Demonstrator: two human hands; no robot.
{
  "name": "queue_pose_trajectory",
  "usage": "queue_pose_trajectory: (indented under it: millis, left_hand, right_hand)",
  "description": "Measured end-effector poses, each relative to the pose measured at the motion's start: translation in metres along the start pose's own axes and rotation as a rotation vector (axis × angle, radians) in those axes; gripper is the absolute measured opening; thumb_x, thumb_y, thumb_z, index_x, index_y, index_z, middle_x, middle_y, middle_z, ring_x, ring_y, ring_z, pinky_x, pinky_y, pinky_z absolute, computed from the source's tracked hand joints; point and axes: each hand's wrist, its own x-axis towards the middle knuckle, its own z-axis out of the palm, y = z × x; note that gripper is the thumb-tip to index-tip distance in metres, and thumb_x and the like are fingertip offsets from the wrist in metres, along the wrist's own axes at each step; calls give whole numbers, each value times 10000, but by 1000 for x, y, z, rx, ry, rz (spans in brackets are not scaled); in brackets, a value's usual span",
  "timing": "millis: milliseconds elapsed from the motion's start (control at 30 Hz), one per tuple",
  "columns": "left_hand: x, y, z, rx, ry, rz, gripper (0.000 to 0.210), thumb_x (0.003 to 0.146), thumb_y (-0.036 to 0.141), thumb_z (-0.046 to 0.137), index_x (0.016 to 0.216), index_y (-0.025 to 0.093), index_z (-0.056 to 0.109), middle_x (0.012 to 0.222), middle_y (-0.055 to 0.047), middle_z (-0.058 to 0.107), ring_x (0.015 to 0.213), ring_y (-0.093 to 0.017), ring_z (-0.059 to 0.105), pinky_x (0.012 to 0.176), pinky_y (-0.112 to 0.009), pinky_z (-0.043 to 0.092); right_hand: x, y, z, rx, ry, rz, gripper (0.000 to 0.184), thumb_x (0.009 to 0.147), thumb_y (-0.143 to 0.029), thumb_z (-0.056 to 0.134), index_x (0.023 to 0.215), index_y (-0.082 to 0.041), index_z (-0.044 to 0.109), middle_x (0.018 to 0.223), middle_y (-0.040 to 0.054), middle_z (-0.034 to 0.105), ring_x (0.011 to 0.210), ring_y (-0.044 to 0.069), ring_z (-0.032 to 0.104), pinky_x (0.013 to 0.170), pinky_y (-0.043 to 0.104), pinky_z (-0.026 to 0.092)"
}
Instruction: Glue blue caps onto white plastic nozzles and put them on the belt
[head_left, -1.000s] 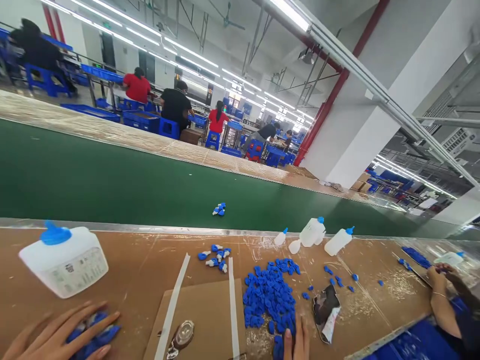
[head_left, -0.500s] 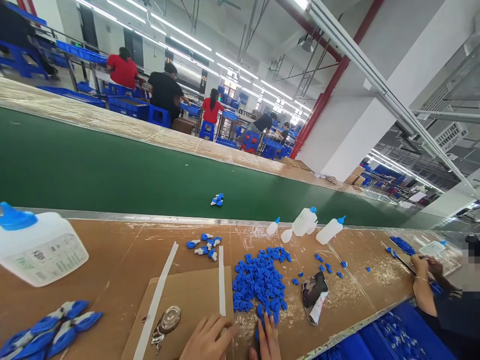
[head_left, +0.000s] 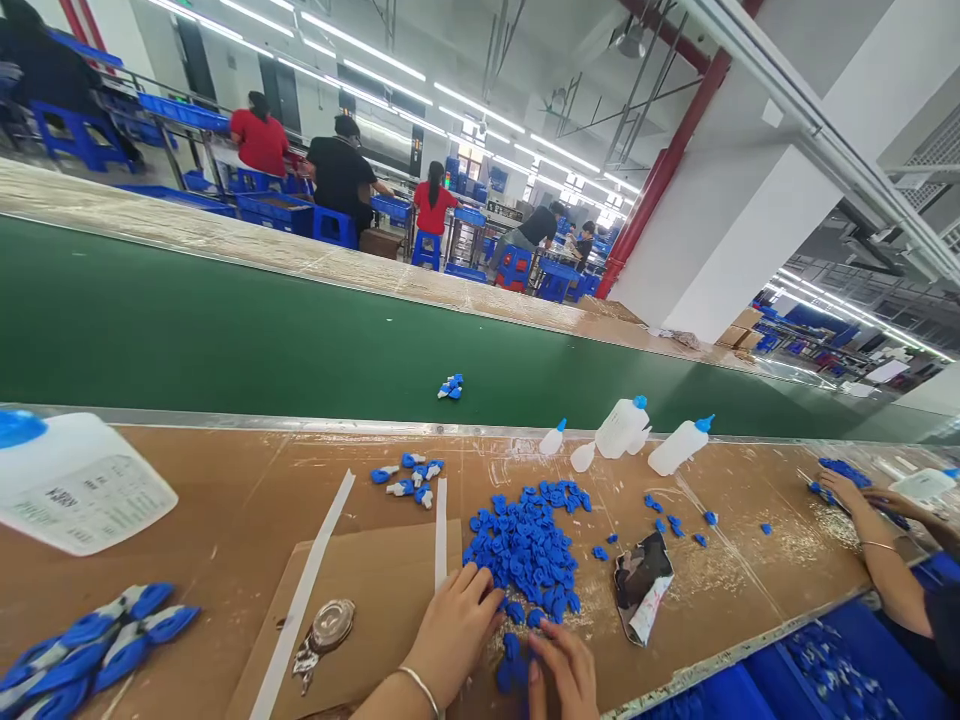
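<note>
A pile of small blue plastic pieces (head_left: 525, 545) lies on the brown work surface. My left hand (head_left: 461, 625), with a bangle at its wrist, is at the pile's lower left edge, fingers bent and slightly apart. My right hand (head_left: 566, 665) is below the pile with its fingers apart, beside a few loose blue pieces (head_left: 512, 668) that lie between the two hands. Neither hand visibly grips anything. To the left, a cardboard sheet (head_left: 375, 580) with white tape strips bears a round metal object (head_left: 332, 625).
Blue-and-white assembled parts (head_left: 411, 476) lie behind the cardboard, more (head_left: 97, 645) at far left. White bottles (head_left: 621, 428) with blue caps stand along the green conveyor belt (head_left: 262, 340). A black-and-white wrapped object (head_left: 643, 585) lies right. A co-worker's hands (head_left: 855, 500) work at far right.
My left hand has moved up and right to the pile's edge. My right hand has shifted right, uncovering loose blue pieces. The co-worker's arms reach farther forward. The view has shifted slightly.
</note>
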Motion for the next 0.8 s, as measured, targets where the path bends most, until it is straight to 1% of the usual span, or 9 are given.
queue_pose_trajectory:
  millis: [67,200,267,367,400,467,567,700,800]
  left_hand:
    - [-2,3,1,-19,15,11,180,860,126,530,870,220,683,861,-49,637,869,-226,562,790,-361,470]
    - [-4,4,-3,-77,61,-9,211,833,120,533,780,238,700,869,-48,638,851,-227,570,763,-362,488]
    - [-5,-3,-9,-109,78,-21,213,837,132,531,844,254,707,883,-47,640,851,-217,584,757,-342,504]
    - [-9,-18,-23,-140,93,-49,244,853,141,501,995,235,676,922,-60,645,866,-209,605,762,-323,522]
    - [-11,-22,-28,-140,76,-71,253,847,138,501,1019,224,664,941,-67,646,881,-214,608,770,-328,524]
    - [-13,-26,-35,-126,-2,-125,268,828,138,514,1045,219,650,979,-75,645,921,-228,606,799,-347,520]
    - [-11,-21,-39,-99,-123,-182,259,822,157,537,1042,232,651,1027,-76,643,972,-242,600,836,-363,502]
    - [-4,-12,-37,-77,-180,-195,234,831,133,509,962,224,679,1066,-97,646,992,-278,598,838,-411,485]
    - [0,-10,-39,-73,-220,-181,279,860,110,448,975,203,684,1077,-118,649,1013,-284,596,851,-421,473]
  right_hand:
    - [18,-4,-4,16,-13,13,254,957,-350,440,1014,-273,675,1053,87,660,985,227,628,817,381,549]
    - [43,-5,-3,14,-136,-74,204,928,-271,500,1057,-269,657,1077,77,649,994,211,629,806,336,552]
    - [46,-5,1,15,-164,-105,203,917,-246,509,1050,-275,659,1057,69,653,971,207,631,795,330,550]
    - [44,-7,4,16,-178,-96,200,909,-236,497,1006,-281,666,960,54,665,898,211,634,771,349,532]
    - [43,-8,3,6,-196,-101,197,903,-234,499,990,-286,668,931,46,670,872,213,637,758,353,524]
    - [44,-10,2,-28,-259,-142,189,883,-225,522,977,-299,668,905,27,683,831,208,645,730,347,509]
    - [49,-14,0,-67,-344,-227,213,846,-195,565,1001,-310,654,913,3,697,806,192,654,701,324,495]
    - [56,-22,1,-103,-419,-263,265,805,-180,618,1033,-314,635,950,-8,707,836,202,650,717,341,471]
    - [57,-29,5,-91,-474,-254,240,796,-167,652,987,-312,650,928,-24,713,812,201,642,713,348,450]
